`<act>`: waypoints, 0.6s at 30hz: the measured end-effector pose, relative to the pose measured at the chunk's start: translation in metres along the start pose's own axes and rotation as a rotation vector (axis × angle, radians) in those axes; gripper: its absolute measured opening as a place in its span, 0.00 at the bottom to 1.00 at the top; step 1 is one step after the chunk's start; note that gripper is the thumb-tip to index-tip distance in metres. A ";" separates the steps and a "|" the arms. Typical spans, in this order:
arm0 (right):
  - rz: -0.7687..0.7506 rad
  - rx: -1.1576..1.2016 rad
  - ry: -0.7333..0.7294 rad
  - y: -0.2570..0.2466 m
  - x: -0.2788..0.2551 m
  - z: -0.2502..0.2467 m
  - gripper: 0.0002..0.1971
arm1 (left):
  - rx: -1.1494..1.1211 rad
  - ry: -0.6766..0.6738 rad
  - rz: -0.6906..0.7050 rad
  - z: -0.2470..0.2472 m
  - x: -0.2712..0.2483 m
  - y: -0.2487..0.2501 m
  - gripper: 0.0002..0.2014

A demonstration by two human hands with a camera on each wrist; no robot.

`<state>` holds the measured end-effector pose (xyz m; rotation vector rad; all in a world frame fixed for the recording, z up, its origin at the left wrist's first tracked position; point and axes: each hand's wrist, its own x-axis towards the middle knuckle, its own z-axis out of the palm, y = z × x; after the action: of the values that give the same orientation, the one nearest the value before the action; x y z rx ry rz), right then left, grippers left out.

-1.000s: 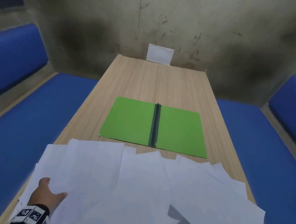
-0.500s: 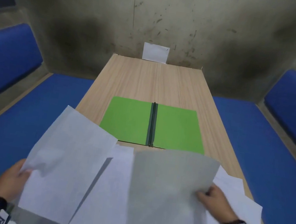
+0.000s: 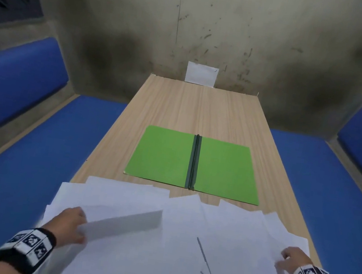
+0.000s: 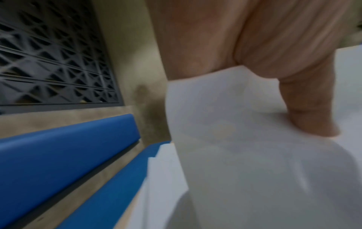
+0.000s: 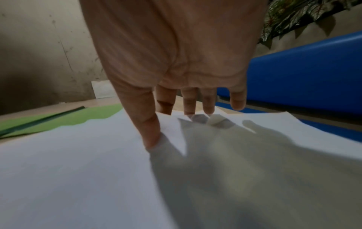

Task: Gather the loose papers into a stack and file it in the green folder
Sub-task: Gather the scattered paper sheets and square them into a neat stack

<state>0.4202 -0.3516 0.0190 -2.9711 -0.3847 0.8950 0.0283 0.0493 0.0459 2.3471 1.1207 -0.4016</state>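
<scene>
Loose papers (image 3: 219,231) fanned btwn hands: left hand (image 3: 73,224) pinches raised sheet (image 3: 125,222), right hand (image 3: 293,257) fingers straight, touching.

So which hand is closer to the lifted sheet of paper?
Left. The left hand pinches the lifted sheet at its near-left edge. The right hand is far across the spread, fingers on the papers at the right side.

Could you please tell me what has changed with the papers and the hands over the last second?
Half a second ago each hand held up a sheet. Now the right hand has let its sheet go and touches the loose papers with straight fingers; the left hand holds one lifted sheet, lower than before. The green folder stayed open on the table.
</scene>
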 end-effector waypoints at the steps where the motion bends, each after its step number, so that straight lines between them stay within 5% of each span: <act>1: 0.019 0.002 0.024 0.000 -0.001 0.001 0.17 | 0.004 0.027 0.031 0.003 0.005 0.006 0.20; 6: 0.010 0.065 0.228 -0.005 -0.030 -0.007 0.14 | 0.209 0.058 0.141 0.011 0.028 0.034 0.22; 12: -0.210 0.468 0.253 0.006 -0.073 -0.041 0.19 | 0.383 -0.072 -0.015 0.013 0.047 0.034 0.30; 18: -0.284 0.902 0.406 0.016 -0.099 -0.068 0.22 | 0.417 -0.029 0.003 0.004 0.041 0.035 0.25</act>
<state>0.3814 -0.3871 0.1279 -2.1060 -0.2711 0.2846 0.0812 0.0541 0.0344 2.6859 1.1037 -0.7267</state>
